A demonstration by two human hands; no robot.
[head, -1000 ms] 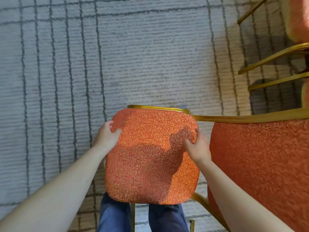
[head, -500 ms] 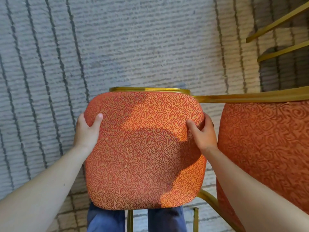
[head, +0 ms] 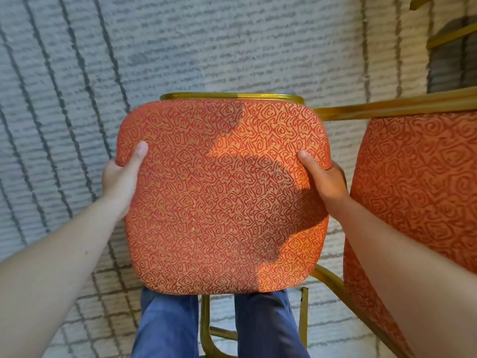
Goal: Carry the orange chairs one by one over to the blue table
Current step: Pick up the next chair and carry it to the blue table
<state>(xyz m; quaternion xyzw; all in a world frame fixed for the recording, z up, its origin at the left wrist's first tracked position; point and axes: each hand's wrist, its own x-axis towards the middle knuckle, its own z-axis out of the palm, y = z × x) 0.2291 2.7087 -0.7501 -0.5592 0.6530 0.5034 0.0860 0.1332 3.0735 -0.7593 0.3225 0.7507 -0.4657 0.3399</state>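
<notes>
An orange chair [head: 222,197] with a swirl-patterned cushion and a gold metal frame fills the middle of the view, close in front of my legs. My left hand [head: 121,177] grips the cushion's left edge, thumb on top and fingers hidden underneath. On the right edge my right hand [head: 324,177] grips the same way. The chair's gold legs show below the cushion, between my jeans. The blue table is out of view.
A second orange chair [head: 418,189] with a gold frame stands right beside the held one, touching my right forearm. More gold chair rails [head: 450,34] show at the top right. Grey carpet [head: 180,47] with dark lines lies ahead and to the left.
The held chair has risen toward the camera and looks larger. Both hands have slid from the cushion's upper corners to its side edges.
</notes>
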